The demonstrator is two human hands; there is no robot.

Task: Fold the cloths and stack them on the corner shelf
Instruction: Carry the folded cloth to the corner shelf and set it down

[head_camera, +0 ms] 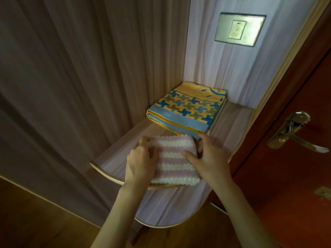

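On the corner shelf [114, 149], head view: folded pink-and-white striped cloth [174, 161] lying at the curved front edge, its near end just overhanging the rim. Left hand [140, 162] curled over the cloth's left side, fingers bent and pressed onto the fabric. Right hand [208, 158] flat against the right side, thumb laid across the top stripes, fingers reaching behind the far right corner; whether tucked under the cloth, cannot tell. Held between both hands, then, not pinched.

Behind and to the right, touching or just beside the striped cloth's far edge: folded yellow-and-blue patterned cloth [188, 107], squared into the back corner.

Step in hand, by judgement: folding finished, stacking about to happen. Next move likely calls for lifting the striped cloth with both sides supported so the folds hold, carrying it back, and setting it down square on the patterned cloth.

Around: lower shelf [170, 208] beneath, switch plate [240, 28] on the right wall, door [295, 140] with lever handle [293, 130] close at the right. Nothing lying between the two cloths; only the raised front edge of the patterned cloth to clear.
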